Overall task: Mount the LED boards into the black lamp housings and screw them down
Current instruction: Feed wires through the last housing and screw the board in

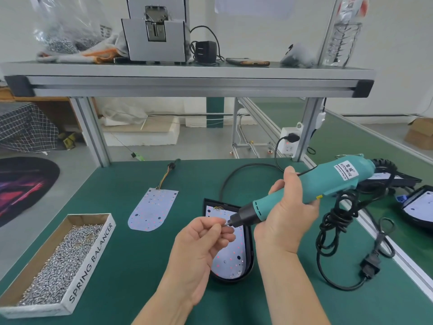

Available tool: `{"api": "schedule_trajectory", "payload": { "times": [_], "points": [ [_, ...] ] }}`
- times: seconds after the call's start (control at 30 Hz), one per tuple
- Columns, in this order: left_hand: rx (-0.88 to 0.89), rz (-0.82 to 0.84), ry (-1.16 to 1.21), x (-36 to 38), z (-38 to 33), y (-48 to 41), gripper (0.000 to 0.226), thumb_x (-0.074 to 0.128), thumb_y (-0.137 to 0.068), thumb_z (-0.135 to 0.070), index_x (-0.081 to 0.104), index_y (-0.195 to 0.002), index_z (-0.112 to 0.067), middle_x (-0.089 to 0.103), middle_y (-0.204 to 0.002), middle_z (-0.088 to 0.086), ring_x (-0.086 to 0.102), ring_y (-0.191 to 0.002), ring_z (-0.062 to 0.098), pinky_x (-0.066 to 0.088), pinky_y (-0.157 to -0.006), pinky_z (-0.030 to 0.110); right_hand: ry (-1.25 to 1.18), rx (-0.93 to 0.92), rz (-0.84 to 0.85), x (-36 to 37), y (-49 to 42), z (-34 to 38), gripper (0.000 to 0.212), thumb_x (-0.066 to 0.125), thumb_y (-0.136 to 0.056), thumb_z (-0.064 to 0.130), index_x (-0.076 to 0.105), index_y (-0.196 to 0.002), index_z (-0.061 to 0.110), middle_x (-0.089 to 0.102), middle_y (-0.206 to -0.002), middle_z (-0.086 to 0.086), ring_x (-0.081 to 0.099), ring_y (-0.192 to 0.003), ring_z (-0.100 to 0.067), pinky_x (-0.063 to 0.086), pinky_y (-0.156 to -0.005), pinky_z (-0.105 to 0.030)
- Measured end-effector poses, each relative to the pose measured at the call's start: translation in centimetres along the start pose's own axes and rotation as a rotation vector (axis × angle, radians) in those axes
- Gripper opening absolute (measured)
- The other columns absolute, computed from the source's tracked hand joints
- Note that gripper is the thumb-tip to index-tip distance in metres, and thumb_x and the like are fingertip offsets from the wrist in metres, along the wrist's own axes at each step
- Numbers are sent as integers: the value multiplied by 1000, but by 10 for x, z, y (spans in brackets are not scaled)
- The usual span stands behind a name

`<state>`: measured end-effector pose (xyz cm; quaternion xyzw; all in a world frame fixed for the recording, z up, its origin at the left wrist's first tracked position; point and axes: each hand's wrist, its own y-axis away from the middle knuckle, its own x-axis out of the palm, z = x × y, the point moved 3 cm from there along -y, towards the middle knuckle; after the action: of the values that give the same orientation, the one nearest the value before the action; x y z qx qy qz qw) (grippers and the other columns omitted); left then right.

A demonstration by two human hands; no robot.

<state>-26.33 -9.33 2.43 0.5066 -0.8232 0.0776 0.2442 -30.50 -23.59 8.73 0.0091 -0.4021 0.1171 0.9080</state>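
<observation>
My left hand (201,245) pinches a tiny screw (225,224) between thumb and first finger. The other fingers are curled in. The screw sits right at the metal tip of the blue-green screwdriver (304,186). My right hand (288,214) is wrapped tight round the screwdriver's handle and holds it tilted, tip down to the left. Under both hands the black lamp housing (250,252) lies flat on the green table (131,266), with a white LED board (230,261) inside it. A second LED board (152,209) lies loose further left. A box of screws (61,261) sits by the table's left edge.
</observation>
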Motion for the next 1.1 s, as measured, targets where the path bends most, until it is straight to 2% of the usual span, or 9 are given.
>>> {"api": "schedule_trajectory", "payload": {
  "times": [0.13, 0.23, 0.37, 0.47, 0.6, 0.73, 0.83, 0.93, 1.1],
  "points": [
    [-94, 59, 92, -3, 0, -4, 30, 60, -92, -25, 69, -110, -2, 72, -99, 28, 72, -81, 26, 57, -64, 23, 0, -1, 32, 1, -5, 1, 40, 70, -87, 17, 63, -54, 37, 50, -54, 6, 46, -50, -12, 41, -49, -20],
    [-140, -51, 41, -17, -1, -13, 48, 52, -96, -46, 68, -111, -3, 73, -85, 21, 67, -66, 22, 53, -54, 25, -1, 1, 46, 4, -10, 1, 32, 71, -83, 22, 64, -57, 38, 50, -54, 6, 46, -51, -12, 41, -51, -19],
    [-72, -378, -446, -52, -5, -42, 43, 59, -94, -48, 67, -99, -5, 49, -66, -2, 38, -55, 14, 29, -53, 27, 51, -14, 24, 9, -19, -5, 25, 72, -82, 21, 58, -64, 31, 51, -56, 4, 46, -54, -15, 40, -59, -28],
    [-144, -312, -731, -51, 0, -57, 49, 68, -81, -59, 62, -81, -11, 53, -77, -6, 46, -69, 16, 33, -62, 29, 98, -19, 40, 16, -23, -16, 21, 72, -80, 22, 53, -71, 22, 51, -55, 5, 47, -53, -13, 41, -60, -30],
    [-191, -214, -1000, -36, 13, -74, 47, 65, -61, -52, 29, -59, -21, 29, -49, -11, 30, -56, 20, 21, -57, 29, 171, -51, 87, 30, -28, -39, 21, 73, -78, 24, 53, -72, 19, 55, -57, 5, 50, -53, -12, 45, -54, -23],
    [-258, -164, -821, -30, 17, -87, 43, 69, -60, -29, 27, -63, -21, 30, -62, 0, 27, -61, 19, 17, -58, 29, 268, -98, 175, 43, -32, -59, 21, 73, -77, 28, 55, -72, 21, 56, -61, 1, 50, -55, -15, 45, -55, -26],
    [-256, -145, -765, -34, 22, -90, 35, 66, -54, -30, 32, -62, -21, 34, -66, 3, 30, -63, 19, 21, -60, 30, 287, -116, 228, 47, -31, -74, 21, 73, -79, 24, 55, -70, 19, 53, -59, 4, 47, -52, -14, 44, -51, -24],
    [-277, -109, -712, -38, 28, -92, 30, 66, -54, -31, 59, -79, -16, 55, -77, 8, 49, -72, 18, 37, -70, 33, 330, -120, 256, 45, -29, -86, 27, 73, -78, 27, 53, -72, 10, 52, -61, -1, 47, -55, -19, 45, -54, -33],
    [-275, -102, -682, -41, 32, -96, 37, 67, -52, -31, 63, -85, -15, 59, -83, 9, 52, -76, 20, 39, -74, 36, 341, -117, 250, 43, -30, -92, 30, 72, -79, 24, 50, -73, 5, 50, -59, 0, 46, -53, -18, 45, -52, -32]
  ]
}}
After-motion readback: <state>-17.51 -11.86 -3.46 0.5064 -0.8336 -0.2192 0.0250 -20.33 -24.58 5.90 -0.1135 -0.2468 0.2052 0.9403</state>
